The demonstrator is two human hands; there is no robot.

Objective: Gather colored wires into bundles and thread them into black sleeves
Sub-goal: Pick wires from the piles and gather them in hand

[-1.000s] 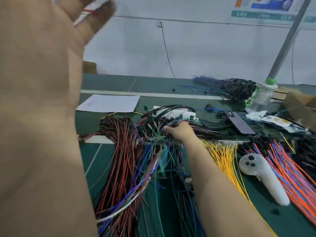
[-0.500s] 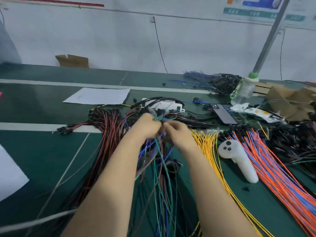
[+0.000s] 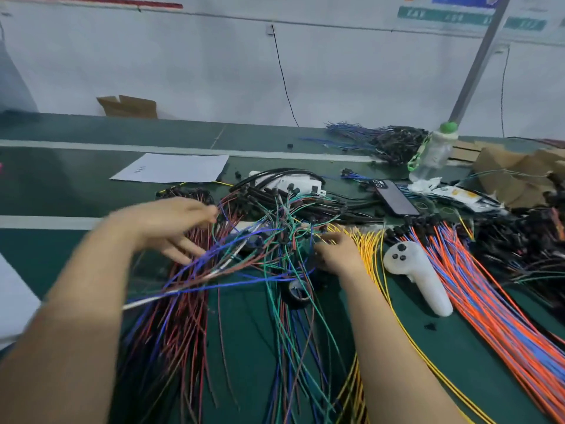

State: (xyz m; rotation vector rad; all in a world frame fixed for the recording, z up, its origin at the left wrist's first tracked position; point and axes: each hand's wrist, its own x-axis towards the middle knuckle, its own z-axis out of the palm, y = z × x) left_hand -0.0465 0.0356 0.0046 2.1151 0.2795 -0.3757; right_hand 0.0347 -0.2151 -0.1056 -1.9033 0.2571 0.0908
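Paper sheet (image 3: 171, 168): writing illegible. Left hand (image 3: 165, 223): blurred, fingers spread, over red-black wires (image 3: 183, 325). Right hand (image 3: 337, 255): fingers buried in mixed wires (image 3: 284, 237), grip undeterminable.

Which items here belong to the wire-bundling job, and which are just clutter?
Job: tangle of green, blue and brown wires; red and black wires; yellow wires; orange and blue wires; black sleeve tubes.
Lying about: white plastic handheld controller; dark smartphone; clear green-capped bottle; white paper sheet; brown cardboard box.
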